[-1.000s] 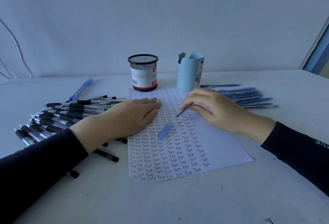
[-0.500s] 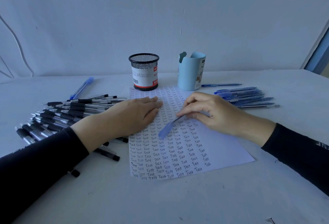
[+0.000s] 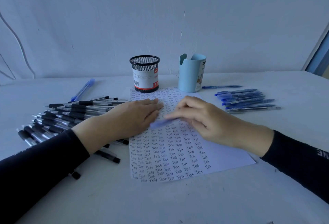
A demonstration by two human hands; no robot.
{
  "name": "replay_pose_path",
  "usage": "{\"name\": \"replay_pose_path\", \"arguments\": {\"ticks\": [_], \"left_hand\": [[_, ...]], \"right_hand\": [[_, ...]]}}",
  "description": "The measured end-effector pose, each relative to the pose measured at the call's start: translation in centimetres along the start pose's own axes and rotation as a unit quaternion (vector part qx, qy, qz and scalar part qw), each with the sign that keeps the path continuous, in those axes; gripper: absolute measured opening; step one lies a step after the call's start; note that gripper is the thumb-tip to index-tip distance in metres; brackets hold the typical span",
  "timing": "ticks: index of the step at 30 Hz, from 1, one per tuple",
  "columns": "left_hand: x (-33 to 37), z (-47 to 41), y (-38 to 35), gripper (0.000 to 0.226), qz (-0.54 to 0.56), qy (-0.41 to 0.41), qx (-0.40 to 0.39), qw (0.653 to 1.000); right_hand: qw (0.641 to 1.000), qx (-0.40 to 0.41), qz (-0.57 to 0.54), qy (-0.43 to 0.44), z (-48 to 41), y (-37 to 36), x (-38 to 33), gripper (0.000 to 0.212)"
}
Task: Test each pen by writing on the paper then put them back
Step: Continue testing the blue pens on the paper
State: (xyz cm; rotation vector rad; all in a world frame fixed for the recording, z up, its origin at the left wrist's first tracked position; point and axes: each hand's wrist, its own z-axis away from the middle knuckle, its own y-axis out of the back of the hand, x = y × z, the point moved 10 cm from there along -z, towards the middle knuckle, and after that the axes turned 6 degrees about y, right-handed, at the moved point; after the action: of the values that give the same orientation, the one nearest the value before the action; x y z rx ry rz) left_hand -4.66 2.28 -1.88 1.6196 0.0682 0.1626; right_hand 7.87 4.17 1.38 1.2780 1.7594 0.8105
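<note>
A white sheet of paper covered with rows of the word "Test" lies in the middle of the table. My left hand rests flat on the paper's left edge, fingers straight. My right hand hovers over the sheet and holds a blue pen, which shows as a motion-blurred streak with its cap end pointing left. A pile of black pens lies to the left, partly under my left forearm. A row of blue pens lies to the right.
A black mesh pen cup and a light blue pen holder stand behind the paper by the wall. One blue pen lies apart at the far left, another beside the blue holder.
The right hand pushed the pen's tip into the loose blue cap on the paper, then moved the capped pen; it now blurs in motion. The left hand stayed put.
</note>
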Motion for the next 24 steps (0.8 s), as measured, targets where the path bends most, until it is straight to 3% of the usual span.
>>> {"name": "replay_pose_path", "arguments": {"ticks": [3,5,7,10,13,15,17,19,24], "left_hand": [[0.1,0.0,0.1,0.049,0.001,-0.004,0.007,1.0],[-0.1,0.0,0.0,0.048,0.002,-0.005,0.012,1.0],[-0.2,-0.1,-0.1,0.049,-0.001,-0.004,0.01,1.0],[-0.3,-0.2,-0.3,0.049,-0.001,-0.006,0.002,1.0],[-0.2,-0.2,-0.3,0.051,0.002,-0.012,0.008,1.0],[-0.2,-0.2,-0.3,0.051,0.001,-0.009,0.005,1.0],[-0.1,-0.2,-0.3,0.05,0.002,-0.008,0.004,1.0],[-0.1,-0.3,-0.4,0.051,0.001,-0.01,0.003,1.0],[-0.4,-0.4,-0.4,0.087,0.013,-0.014,0.009,1.0]], "right_hand": [[0.987,0.075,-0.088,-0.116,0.3,2.0,2.6,0.033],[0.948,0.117,-0.211,-0.206,0.9,2.7,4.4,0.031],[0.867,0.18,-0.381,-0.267,1.5,3.0,5.5,0.029],[0.71,0.227,-0.588,-0.314,1.8,2.7,5.7,0.026],[0.633,0.214,-0.661,-0.342,2.1,2.3,5.3,0.021],[0.587,0.214,-0.684,-0.377,2.8,1.7,5.3,0.039],[0.559,0.208,-0.696,-0.4,3.2,1.2,5.1,0.06],[0.555,0.192,-0.698,-0.409,3.1,1.0,4.7,0.067],[0.558,0.204,-0.699,-0.398,2.9,1.5,4.2,0.053]]}}
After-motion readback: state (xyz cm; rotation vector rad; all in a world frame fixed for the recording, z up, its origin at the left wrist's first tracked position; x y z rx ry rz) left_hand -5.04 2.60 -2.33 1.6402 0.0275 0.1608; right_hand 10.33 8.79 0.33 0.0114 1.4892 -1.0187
